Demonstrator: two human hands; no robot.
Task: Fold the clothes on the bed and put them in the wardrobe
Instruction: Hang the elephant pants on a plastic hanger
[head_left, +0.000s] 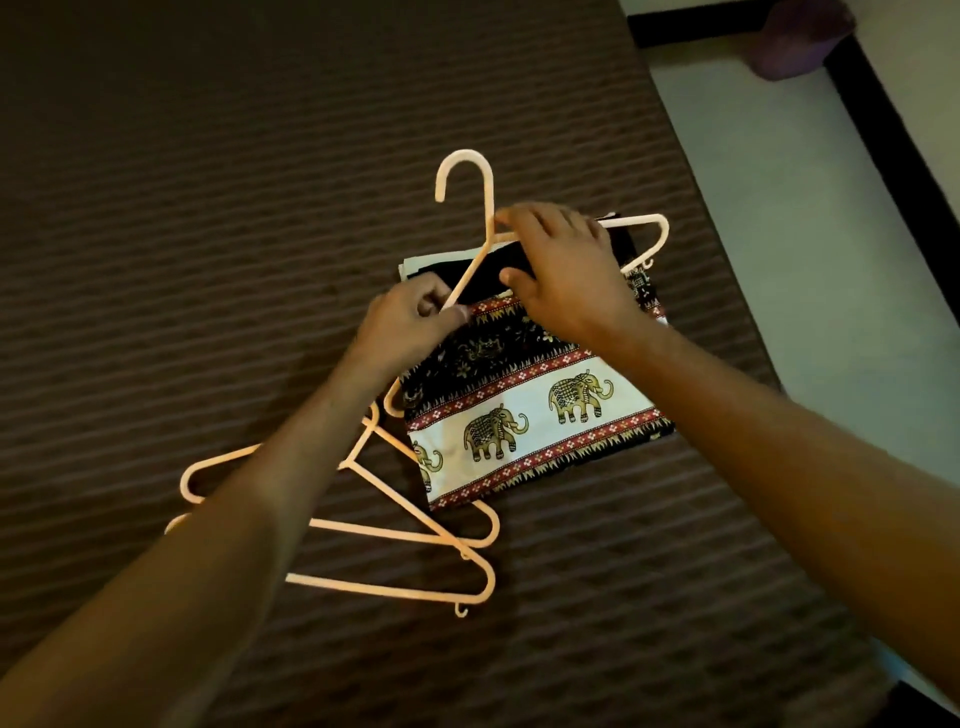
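Folded elephant-print cloth in black, white and red bands (524, 410) lying flat on the brown ribbed bedspread (208, 234), right of centre, near the bed's right edge. Folded black garment (498, 265) beneath its far end, with a sliver of white fabric (415, 264) showing at the far left corner of the stack.

Pale peach plastic hanger (470, 218) resting across the far end of the stack, hook pointing away, one shoulder end projecting past the stack on the right. Left hand (410, 322) pinching the hanger's sloping left arm between thumb and curled fingers, at the stack's left edge. Right hand (566, 270) laid over the hanger's upper bar and the black garment, fingers bent round the bar near the neck, thumb pressed on the dark fabric; grip on the bar appears closed, though partly hidden by the hand itself.

Two further pale peach plastic hangers (415, 525) lying overlapped on the bedspread, near left of the stack, partly under the left forearm; one touching the cloth's near corner.

Pale floor (779, 208) right of the bed, bordered by a dark strip (893, 150).
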